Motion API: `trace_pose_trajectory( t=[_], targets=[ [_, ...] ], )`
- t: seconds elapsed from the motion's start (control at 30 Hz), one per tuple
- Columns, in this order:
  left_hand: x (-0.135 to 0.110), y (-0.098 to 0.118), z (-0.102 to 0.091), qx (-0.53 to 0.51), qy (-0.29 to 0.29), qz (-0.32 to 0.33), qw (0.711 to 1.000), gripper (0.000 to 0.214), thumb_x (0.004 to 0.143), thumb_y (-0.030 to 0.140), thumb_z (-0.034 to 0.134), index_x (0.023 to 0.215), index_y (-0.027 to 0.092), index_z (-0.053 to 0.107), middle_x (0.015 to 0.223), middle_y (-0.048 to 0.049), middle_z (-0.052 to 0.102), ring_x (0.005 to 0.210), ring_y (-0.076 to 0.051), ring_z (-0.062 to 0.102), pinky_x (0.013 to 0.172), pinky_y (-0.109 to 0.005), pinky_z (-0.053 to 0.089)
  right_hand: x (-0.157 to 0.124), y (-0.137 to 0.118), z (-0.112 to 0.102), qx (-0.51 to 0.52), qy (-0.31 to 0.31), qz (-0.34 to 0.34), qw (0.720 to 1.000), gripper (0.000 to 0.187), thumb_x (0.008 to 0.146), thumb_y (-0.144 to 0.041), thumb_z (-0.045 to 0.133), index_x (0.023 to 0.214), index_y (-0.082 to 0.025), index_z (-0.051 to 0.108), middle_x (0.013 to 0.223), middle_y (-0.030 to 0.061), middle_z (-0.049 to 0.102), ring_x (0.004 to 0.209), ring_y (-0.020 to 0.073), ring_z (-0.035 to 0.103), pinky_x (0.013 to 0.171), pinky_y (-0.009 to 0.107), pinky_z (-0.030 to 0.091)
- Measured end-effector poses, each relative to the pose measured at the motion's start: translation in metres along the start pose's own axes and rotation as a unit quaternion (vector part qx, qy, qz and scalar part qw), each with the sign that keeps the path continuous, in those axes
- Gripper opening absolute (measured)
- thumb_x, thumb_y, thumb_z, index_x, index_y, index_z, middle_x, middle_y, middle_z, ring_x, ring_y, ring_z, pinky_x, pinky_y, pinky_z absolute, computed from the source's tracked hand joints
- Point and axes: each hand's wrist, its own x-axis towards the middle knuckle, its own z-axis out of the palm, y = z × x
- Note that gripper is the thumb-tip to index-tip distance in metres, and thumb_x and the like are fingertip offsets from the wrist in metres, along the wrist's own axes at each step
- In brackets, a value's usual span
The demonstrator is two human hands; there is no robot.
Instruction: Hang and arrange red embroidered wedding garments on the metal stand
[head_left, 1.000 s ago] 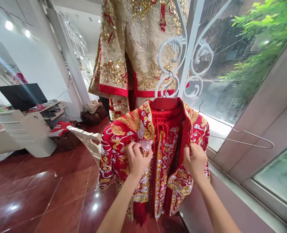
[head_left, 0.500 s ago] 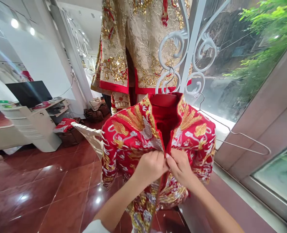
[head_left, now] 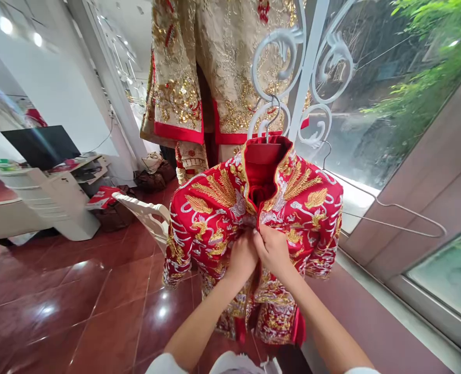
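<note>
Embroidered jacket: probably weighty, supple, snag-prone; my left hand and right hand pinch its front edges, likely the safest hold.

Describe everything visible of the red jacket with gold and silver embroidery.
The red jacket, embroidered in gold and silver, looks like smooth fabric with raised thread in feathery, curling motifs. It has a gold-edged stand-up collar, red inside, and two sleeves hanging at the sides. It hangs upright on a red hanger with a metal hook, before white, metal-looking scrollwork. The bare left hand and bare right hand hold its front edges together below the collar; lower down, the panels part.
</note>
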Motion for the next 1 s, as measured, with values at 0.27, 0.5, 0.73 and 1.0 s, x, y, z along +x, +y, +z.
trace_pose_trajectory(
  t=[0.27,0.5,0.73,1.0],
  targets=[
    [-0.016,-0.025,0.028,-0.057,0.07,0.038,0.995,0.018,0.087,0.019,0.041,0.087,0.016,0.059,0.085,-0.008,0.063,0.081,-0.018,0.06,0.075,-0.029,0.046,-0.037,0.016,0.012,0.112,-0.042,0.058,0.991,0.021,0.091,-0.028,0.036,0.078,-0.018,0.049,0.076,0.0035,0.053,0.072,0.0151,0.048,0.068,0.027,0.037],
    [-0.163,-0.085,0.107,-0.359,-0.061,-0.405,0.839,0.028,0.081,0.037,0.053,0.061,0.018,0.055,0.057,-0.0017,0.055,0.06,-0.017,0.055,0.061,-0.027,0.042,-0.189,0.097,0.034,0.267,0.235,0.589,0.726,0.063,0.063,-0.037,0.072,0.114,-0.025,0.037,0.112,0.0068,0.051,0.098,0.0204,0.052,0.081,0.034,0.044],
    [-0.201,-0.123,0.157,-0.641,0.006,-0.569,0.515,0.015,0.076,0.02,0.064,0.09,0.021,0.057,0.111,-0.0075,0.06,0.096,-0.019,0.062,0.085,-0.033,0.046,-0.238,0.128,0.053,0.529,0.088,0.658,0.528,0.038,0.053,-0.035,0.075,0.079,-0.021,0.051,0.089,0.0003,0.064,0.076,0.0163,0.061,0.064,0.029,0.05],
    [-0.21,-0.09,0.172,-0.713,0.069,-0.545,0.436,0.011,0.078,0.008,0.057,0.078,0.018,0.056,0.087,-0.0027,0.065,0.085,-0.013,0.064,0.083,-0.024,0.05,-0.251,0.119,0.064,0.583,0.071,0.646,0.488,0.034,0.048,-0.026,0.079,0.067,-0.02,0.052,0.067,-0.0017,0.063,0.068,0.0165,0.063,0.064,0.031,0.052]
  ],
)
